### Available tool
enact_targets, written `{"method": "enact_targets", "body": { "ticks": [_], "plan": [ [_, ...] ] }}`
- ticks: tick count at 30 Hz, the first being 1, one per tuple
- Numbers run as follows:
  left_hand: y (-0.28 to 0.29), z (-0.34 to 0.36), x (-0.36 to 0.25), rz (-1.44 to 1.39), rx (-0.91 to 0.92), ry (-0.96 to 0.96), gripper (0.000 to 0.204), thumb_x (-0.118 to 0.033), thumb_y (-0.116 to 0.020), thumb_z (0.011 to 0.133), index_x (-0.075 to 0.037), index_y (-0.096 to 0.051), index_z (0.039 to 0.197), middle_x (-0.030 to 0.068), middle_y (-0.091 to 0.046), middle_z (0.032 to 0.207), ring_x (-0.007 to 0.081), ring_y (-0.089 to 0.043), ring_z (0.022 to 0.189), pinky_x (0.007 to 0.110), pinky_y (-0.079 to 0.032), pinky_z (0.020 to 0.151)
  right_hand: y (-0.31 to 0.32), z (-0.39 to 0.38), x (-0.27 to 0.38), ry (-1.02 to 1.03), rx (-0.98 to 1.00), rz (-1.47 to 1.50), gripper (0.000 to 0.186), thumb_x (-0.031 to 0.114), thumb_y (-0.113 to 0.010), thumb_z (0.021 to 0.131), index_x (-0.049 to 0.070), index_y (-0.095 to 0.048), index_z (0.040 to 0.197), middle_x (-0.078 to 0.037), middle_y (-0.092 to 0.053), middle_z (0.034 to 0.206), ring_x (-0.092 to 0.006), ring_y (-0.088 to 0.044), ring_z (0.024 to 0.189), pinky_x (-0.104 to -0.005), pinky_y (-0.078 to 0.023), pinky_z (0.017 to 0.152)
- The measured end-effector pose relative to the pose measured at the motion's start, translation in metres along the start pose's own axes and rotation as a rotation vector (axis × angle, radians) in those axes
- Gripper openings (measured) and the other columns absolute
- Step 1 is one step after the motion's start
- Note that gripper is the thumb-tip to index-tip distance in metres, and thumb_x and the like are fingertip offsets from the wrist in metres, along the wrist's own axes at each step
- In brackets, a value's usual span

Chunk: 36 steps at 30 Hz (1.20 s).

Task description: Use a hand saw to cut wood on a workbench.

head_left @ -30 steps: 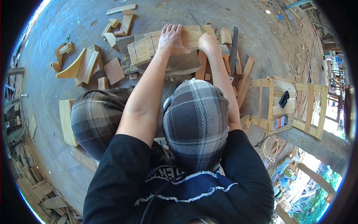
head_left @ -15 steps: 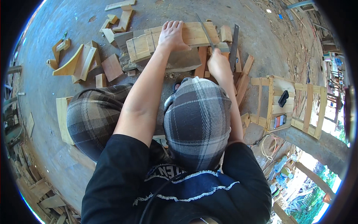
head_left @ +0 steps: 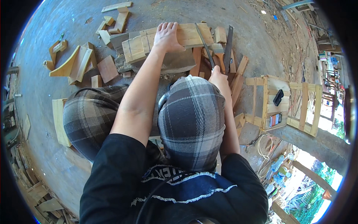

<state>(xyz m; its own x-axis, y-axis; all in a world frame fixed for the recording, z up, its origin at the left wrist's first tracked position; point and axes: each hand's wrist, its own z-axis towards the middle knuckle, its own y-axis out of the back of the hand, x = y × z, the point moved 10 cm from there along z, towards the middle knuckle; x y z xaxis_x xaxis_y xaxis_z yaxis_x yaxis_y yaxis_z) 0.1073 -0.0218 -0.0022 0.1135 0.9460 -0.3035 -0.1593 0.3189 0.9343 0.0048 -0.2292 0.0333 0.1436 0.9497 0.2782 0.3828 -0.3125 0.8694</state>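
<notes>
While only the head view is available, it shows the working position clearly enough. The left hand (head_left: pixel 167 36) lies flat, fingers spread, pressed on top of a long pale wooden board (head_left: pixel 169 39) that rests across a darker grey block (head_left: pixel 175 61) on the concrete floor (head_left: pixel 56 22). Judged from the straight arm above it, the palm serves as a clamp to keep the piece from shifting on its support.

The right hand (head_left: pixel 218 76) is closed around the near end of a thin handsaw (head_left: pixel 204 44), whose narrow blade runs up and away, crossing the right end of the board. The grip sits low and close to the knee, which would keep the stroke in line with the forearm.

A dark flat file or rasp (head_left: pixel 228 44) lies just beside the saw, to its right, among short reddish offcuts (head_left: pixel 238 76). To the left of the board, loose curved and angled wood pieces (head_left: pixel 76 63) sit well apart from the cut. A small slatted wooden crate (head_left: pixel 274 100) stands to the right, holding a phone (head_left: pixel 275 120) and a dark object I cannot identify.
</notes>
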Motion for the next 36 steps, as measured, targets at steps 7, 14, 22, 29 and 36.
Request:
{"method": "enact_targets", "body": {
  "ticks": [7,14,22,29,36],
  "plan": [
    [0.001,0.004,-0.006,-0.014,0.022,-0.004,0.106,-0.048,-0.082,0.051,-0.004,-0.037,0.137,0.0154,-0.046,0.135,0.0322,-0.035,0.131,0.042,-0.023,0.112,-0.004,0.088,0.046,0.038,-0.066,0.071,0.033,0.015,-0.035,0.093,-0.005,-0.049,0.115,-0.031,-0.059,0.113,-0.0434,-0.058,0.108,-0.0497,-0.048,0.089],
    [-0.001,0.003,-0.012,0.012,0.053,0.012,0.106,-0.048,-0.082,0.051,-0.004,-0.037,0.137,0.0157,-0.045,0.136,0.0325,-0.035,0.132,0.042,-0.023,0.112,-0.006,0.09,0.01,0.187,-0.057,0.069,0.027,0.014,-0.042,0.09,-0.003,-0.049,0.11,-0.033,-0.059,0.107,-0.0451,-0.057,0.106,-0.0523,-0.046,0.089],
    [-0.002,0.003,-0.009,0.023,0.07,0.006,0.107,-0.049,-0.082,0.052,-0.004,-0.036,0.138,0.0157,-0.045,0.136,0.0326,-0.033,0.133,0.042,-0.023,0.112,-0.004,0.0,-0.029,-0.009,-0.005,0.022,0.021,0.015,-0.039,0.092,-0.002,-0.046,0.103,-0.032,-0.062,0.098,-0.0472,-0.06,0.097,-0.055,-0.046,0.084],
    [-0.004,0.006,-0.009,0.014,0.059,0.013,0.108,-0.049,-0.083,0.05,-0.005,-0.037,0.137,0.0156,-0.046,0.135,0.0319,-0.034,0.132,0.042,-0.023,0.112,-0.004,0.104,0.034,0.13,-0.108,0.073,0.029,0.015,-0.036,0.092,-0.003,-0.05,0.109,-0.032,-0.058,0.111,-0.0435,-0.058,0.107,-0.0521,-0.047,0.088],
    [0.0,0.0,-0.002,0.029,0.104,0.049,0.107,-0.048,-0.082,0.052,-0.004,-0.036,0.138,0.0156,-0.044,0.137,0.0322,-0.033,0.133,0.041,-0.023,0.112,-0.009,0.053,0.013,0.274,-0.121,0.134,0.022,0.016,-0.042,0.092,0.001,-0.049,0.105,-0.031,-0.061,0.106,-0.0456,-0.058,0.102,-0.0513,-0.048,0.084]
  ]
}}
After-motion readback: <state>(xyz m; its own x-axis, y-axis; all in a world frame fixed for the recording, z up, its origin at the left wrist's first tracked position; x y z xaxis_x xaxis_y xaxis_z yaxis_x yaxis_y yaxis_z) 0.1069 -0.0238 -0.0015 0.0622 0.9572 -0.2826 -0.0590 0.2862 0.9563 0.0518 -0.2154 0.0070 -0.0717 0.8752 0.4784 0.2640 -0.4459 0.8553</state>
